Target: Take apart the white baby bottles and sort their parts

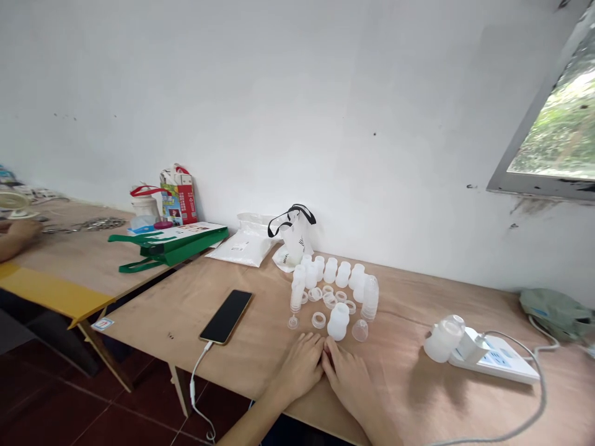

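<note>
My left hand (301, 365) rests on the wooden table with its fingers lying loosely forward and nothing in it. Touching it at the fingertips, my right hand (346, 375) lies flat beside it, also holding nothing. Just beyond them stands a translucent white baby bottle (338, 322). Around that are a screw ring (318, 320), a clear dome cap (359, 331) and a small clear nipple (292, 322). Several more rings (330, 300) lie behind, between a stack of nipples (296, 298) and a stack of clear caps (370, 298). A row of small bottles (330, 271) stands at the back.
A phone (227, 317) on a white cable lies left. Right are a capped bottle (444, 339), a power strip (499, 359) and a green cloth cap (555, 313). White bags (246, 241) and a green bag (181, 244) stand behind. Another person's hand (18, 238) is far left.
</note>
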`<state>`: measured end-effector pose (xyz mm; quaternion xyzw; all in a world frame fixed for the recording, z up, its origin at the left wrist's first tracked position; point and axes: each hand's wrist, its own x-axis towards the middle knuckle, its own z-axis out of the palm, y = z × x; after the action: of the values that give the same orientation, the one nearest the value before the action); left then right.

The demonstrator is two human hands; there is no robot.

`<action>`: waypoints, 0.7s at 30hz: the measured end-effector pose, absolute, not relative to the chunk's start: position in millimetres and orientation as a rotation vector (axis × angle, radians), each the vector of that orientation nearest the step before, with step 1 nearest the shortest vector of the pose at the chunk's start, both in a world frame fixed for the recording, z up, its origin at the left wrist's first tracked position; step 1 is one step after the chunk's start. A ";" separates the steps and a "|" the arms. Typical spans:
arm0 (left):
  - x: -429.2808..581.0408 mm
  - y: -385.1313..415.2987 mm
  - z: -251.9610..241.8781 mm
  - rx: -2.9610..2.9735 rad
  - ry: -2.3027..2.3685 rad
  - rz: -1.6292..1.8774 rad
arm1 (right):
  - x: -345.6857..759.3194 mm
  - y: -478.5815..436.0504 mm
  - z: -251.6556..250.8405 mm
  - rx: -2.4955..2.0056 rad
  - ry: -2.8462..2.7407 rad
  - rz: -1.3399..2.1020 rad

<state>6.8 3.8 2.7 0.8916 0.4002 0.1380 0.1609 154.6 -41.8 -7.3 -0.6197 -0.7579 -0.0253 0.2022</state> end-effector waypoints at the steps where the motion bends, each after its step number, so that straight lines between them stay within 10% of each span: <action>1: 6.7 3.9 2.8 2.545 1.142 0.397 | 154.5 -41.4 -7.8 -1.727 -2.113 -0.074; 21: 6.3 5.1 1.0 2.551 1.125 0.419 | 154.3 -40.7 -11.6 -1.706 -2.085 -0.135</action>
<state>6.3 5.1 1.0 0.8931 0.3937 0.1467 0.1605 154.3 -40.7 -11.6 -0.6170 -0.7540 -0.0488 0.2202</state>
